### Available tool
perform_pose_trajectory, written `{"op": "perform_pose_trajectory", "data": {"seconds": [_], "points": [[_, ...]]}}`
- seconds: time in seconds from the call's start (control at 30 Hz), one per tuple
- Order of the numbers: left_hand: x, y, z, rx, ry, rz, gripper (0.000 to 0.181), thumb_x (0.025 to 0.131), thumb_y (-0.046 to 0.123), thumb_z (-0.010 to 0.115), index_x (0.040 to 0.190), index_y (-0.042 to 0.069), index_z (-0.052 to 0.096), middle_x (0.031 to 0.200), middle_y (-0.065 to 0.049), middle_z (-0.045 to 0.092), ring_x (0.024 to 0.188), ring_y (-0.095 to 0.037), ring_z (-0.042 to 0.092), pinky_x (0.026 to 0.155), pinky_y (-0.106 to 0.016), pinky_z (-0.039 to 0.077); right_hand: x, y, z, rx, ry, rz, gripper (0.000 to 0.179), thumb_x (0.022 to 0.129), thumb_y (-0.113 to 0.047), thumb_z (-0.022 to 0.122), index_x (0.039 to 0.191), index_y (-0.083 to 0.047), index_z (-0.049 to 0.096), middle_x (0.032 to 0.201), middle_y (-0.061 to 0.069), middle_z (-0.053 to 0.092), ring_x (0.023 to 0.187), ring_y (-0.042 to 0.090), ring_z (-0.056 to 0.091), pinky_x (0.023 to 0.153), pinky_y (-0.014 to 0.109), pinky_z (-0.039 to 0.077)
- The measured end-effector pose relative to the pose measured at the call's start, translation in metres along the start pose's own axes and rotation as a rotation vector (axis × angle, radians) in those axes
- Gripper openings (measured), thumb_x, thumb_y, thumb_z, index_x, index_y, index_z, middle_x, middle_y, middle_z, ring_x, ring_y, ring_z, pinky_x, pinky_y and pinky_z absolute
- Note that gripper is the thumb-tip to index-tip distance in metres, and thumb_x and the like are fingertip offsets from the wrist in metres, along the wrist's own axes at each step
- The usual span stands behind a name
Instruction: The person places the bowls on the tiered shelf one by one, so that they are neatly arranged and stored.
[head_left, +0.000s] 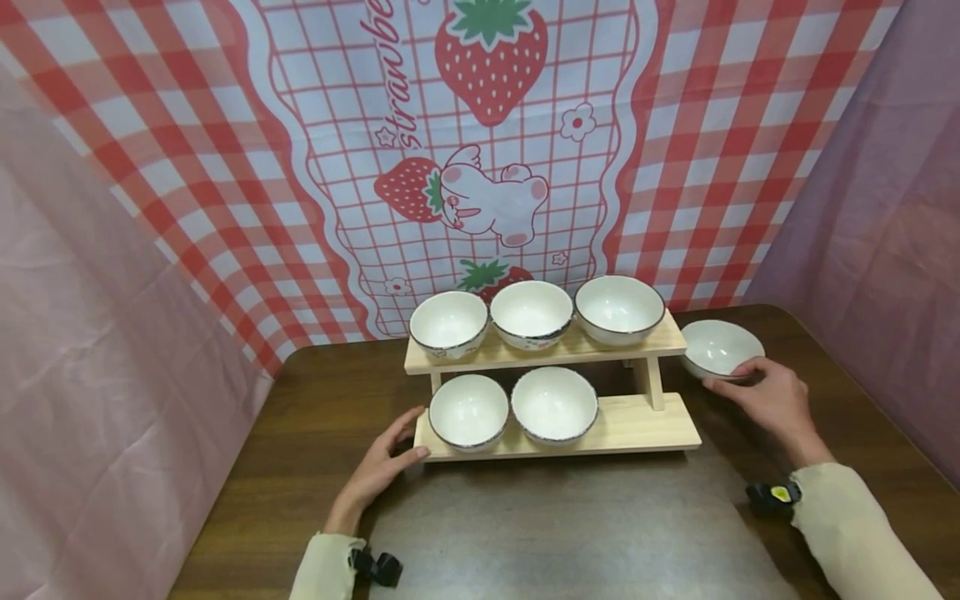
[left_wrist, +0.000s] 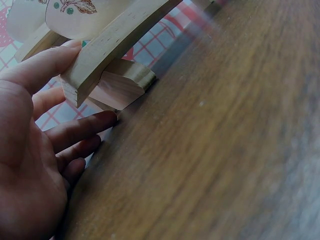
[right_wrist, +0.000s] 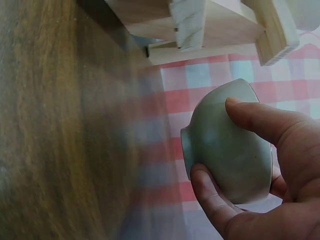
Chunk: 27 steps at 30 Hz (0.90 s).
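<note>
A white bowl [head_left: 722, 348] with a dark rim is held by my right hand [head_left: 776, 404], to the right of a two-tier wooden stand [head_left: 645, 427]. In the right wrist view, the thumb lies on the bowl's [right_wrist: 230, 145] outer side and a finger reaches by its foot; the bowl looks raised off the table. My left hand [head_left: 386, 458] grips the left end of the stand's lower board, thumb in front. The left wrist view shows the other fingers around the board's end [left_wrist: 95, 70].
Three bowls [head_left: 531, 315] line the stand's upper board. Two more bowls [head_left: 555, 404] sit on the left and middle of the lower board. A brown wooden table [head_left: 255, 500] is under the stand, with a red-checked strawberry cloth [head_left: 690, 167] behind.
</note>
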<state>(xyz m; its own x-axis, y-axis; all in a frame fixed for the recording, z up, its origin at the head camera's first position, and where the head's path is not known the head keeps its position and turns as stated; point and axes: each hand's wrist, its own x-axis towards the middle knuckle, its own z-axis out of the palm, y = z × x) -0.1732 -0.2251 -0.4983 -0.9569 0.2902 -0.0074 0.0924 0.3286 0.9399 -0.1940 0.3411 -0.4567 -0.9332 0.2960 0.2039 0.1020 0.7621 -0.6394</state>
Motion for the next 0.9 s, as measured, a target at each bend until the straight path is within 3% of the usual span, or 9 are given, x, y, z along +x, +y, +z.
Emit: {"op": "perform_pose_trajectory", "data": {"seconds": [0.37, 0.5, 0.63, 0.9], "points": [[0.0, -0.001, -0.001, 0.004, 0.009, -0.022, 0.067, 0.094, 0.016, 0.068, 0.154, 0.013, 0.039, 0.14, -0.021, 0.059, 0.125, -0.017, 0.057, 0.104, -0.03, 0.04, -0.011, -0.007, -0.019, -0.015, 0.029, -0.052, 0.046, 0.075, -0.04, 0.085, 0.091, -0.002, 0.065, 0.097, 0.028, 0.068, 0.091, 0.037, 0.058, 0.071, 0.037, 0.036], [0.0, -0.002, 0.0, 0.001, 0.014, -0.035, 0.067, 0.094, 0.016, 0.069, 0.154, 0.014, 0.039, 0.143, -0.02, 0.058, 0.128, -0.021, 0.056, 0.107, -0.035, 0.04, -0.015, -0.011, -0.028, -0.023, 0.033, -0.072, 0.044, 0.074, -0.041, 0.086, 0.089, -0.004, 0.066, 0.092, 0.023, 0.069, 0.079, 0.013, 0.054, 0.071, 0.037, 0.034], [0.001, -0.001, 0.0, -0.008, 0.005, -0.029, 0.067, 0.094, 0.018, 0.069, 0.154, 0.015, 0.04, 0.145, -0.02, 0.056, 0.131, -0.029, 0.054, 0.108, -0.04, 0.039, -0.019, -0.014, -0.035, -0.039, 0.026, -0.08, 0.043, 0.073, -0.042, 0.087, 0.088, -0.007, 0.067, 0.086, 0.015, 0.068, 0.067, -0.01, 0.039, 0.068, 0.033, 0.033], [0.001, -0.001, 0.0, -0.008, -0.002, -0.024, 0.066, 0.095, 0.019, 0.068, 0.154, 0.014, 0.039, 0.145, -0.02, 0.056, 0.132, -0.029, 0.053, 0.109, -0.041, 0.039, -0.029, -0.021, -0.048, -0.059, -0.009, -0.071, 0.044, 0.071, -0.044, 0.089, 0.089, -0.009, 0.067, 0.077, -0.003, 0.064, 0.066, -0.01, 0.042, 0.062, 0.024, 0.034]]}}
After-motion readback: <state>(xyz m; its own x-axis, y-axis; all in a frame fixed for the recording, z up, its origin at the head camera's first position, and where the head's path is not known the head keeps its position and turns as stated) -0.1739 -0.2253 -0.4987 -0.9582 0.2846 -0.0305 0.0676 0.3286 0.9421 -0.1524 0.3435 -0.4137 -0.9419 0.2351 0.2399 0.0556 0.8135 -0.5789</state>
